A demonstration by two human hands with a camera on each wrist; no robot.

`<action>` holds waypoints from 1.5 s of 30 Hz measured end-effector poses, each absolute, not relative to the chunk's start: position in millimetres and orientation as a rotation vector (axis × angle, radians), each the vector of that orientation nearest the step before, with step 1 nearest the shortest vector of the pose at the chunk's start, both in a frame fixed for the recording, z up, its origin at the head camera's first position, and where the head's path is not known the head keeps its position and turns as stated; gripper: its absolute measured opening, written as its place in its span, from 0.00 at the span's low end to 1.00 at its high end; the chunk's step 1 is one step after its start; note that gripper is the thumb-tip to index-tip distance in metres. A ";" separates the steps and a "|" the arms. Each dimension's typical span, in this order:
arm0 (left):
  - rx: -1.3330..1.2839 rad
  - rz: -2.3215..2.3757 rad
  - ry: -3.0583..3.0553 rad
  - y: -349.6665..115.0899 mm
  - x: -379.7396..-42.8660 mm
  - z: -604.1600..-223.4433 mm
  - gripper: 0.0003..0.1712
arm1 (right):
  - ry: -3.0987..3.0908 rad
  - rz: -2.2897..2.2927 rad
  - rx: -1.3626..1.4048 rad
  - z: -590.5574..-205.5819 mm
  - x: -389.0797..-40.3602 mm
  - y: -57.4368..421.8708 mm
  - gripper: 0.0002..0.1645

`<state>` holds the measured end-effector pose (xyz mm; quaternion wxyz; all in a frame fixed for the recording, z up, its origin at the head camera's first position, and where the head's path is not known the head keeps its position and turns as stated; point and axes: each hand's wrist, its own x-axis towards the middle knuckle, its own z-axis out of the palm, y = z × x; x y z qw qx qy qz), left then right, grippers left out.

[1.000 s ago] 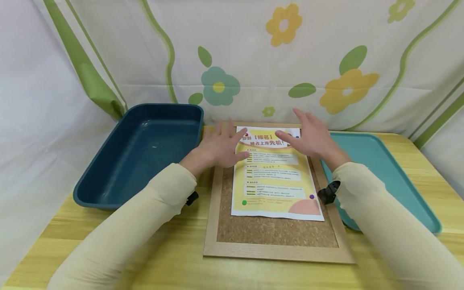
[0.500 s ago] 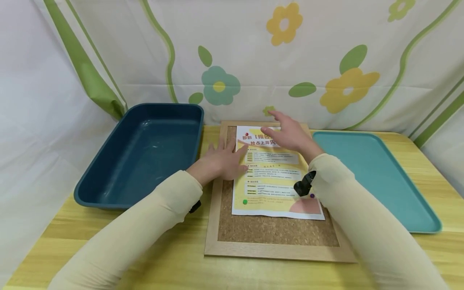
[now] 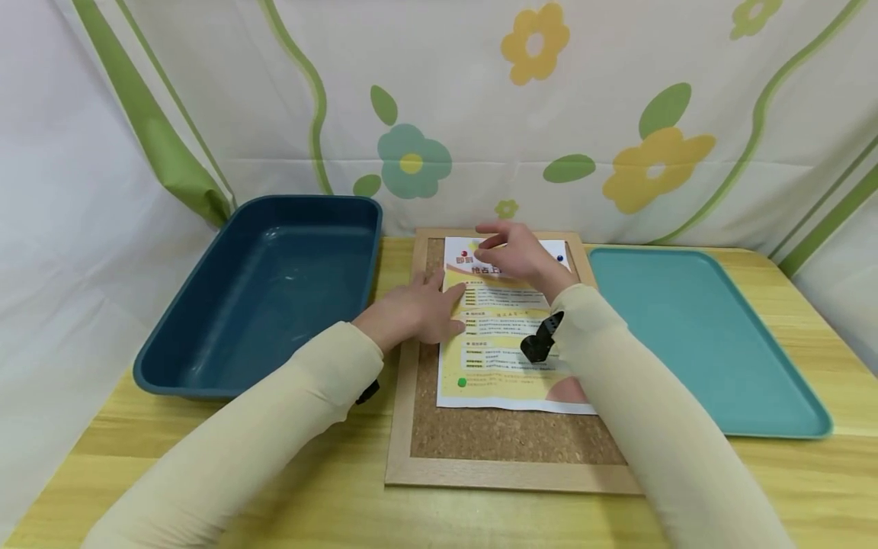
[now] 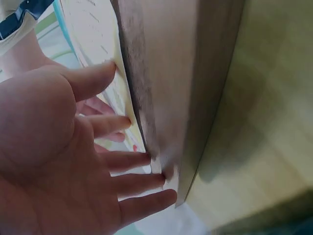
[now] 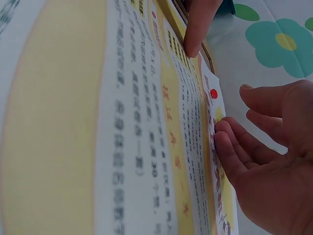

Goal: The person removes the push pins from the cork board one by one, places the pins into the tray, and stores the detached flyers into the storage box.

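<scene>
A yellow-and-white printed poster lies on a wood-framed cork board. My left hand rests with spread, fairly straight fingers along the poster's left edge; in the left wrist view its outer fingertips touch the board's frame. Over the poster's top part is my right hand, fingers loosely bent and holding nothing. In the right wrist view, fingertips of the right hand touch the paper near the red push pin. A green pin marks the lower left, a blue pin the upper right.
To the left stands a deep dark-blue tub. A shallow teal tray lies to the right, partly behind the right sleeve. Behind the wooden table hangs a white curtain with flower prints.
My right hand has moved left across the poster's top, from its upper right toward the red pin, its fingers bending. My left hand has come down onto the left edge.
</scene>
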<state>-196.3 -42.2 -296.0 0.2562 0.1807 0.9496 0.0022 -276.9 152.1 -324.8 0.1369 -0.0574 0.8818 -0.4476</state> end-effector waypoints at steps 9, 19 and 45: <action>0.647 -0.111 2.508 -48.4 -201.3 -287.3 0.47 | 2.487 -1.338 -0.156 -330.0 -279.8 144.7 0.31; 0.701 -0.075 2.471 -51.7 -198.3 -291.1 0.47 | 2.452 -1.384 -0.105 -332.1 -282.8 143.0 0.29; 0.710 -0.038 2.475 -63.5 -183.1 -295.1 0.46 | 2.602 -1.357 0.071 -339.3 -282.1 118.6 0.18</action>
